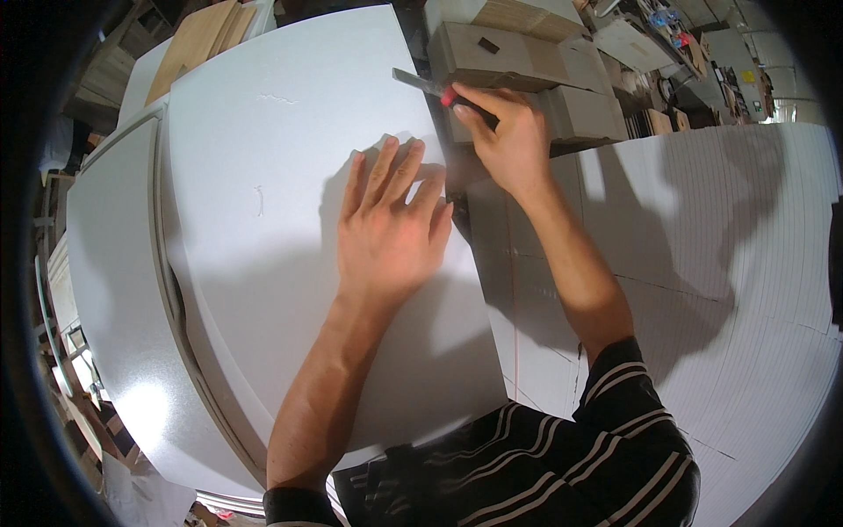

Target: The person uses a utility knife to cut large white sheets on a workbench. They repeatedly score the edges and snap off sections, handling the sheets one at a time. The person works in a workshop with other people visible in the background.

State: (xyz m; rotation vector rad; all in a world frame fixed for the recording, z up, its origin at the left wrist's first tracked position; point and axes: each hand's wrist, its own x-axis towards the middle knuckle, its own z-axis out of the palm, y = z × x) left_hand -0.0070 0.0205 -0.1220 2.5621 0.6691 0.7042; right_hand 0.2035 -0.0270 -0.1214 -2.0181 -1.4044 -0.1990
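White panel point(290, 228) under left hand point(386, 241), fingers spread; right hand point(516, 140) gripping bladed tool point(418, 83) over panel's right edge.

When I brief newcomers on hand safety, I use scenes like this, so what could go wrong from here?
The blade of the knife in the right hand is bare; a slip toward the left hand, spread on the white panel, might cut its fingers. The blade also sits over or on the panel's edge, so a careless stroke could scratch the smooth surface.
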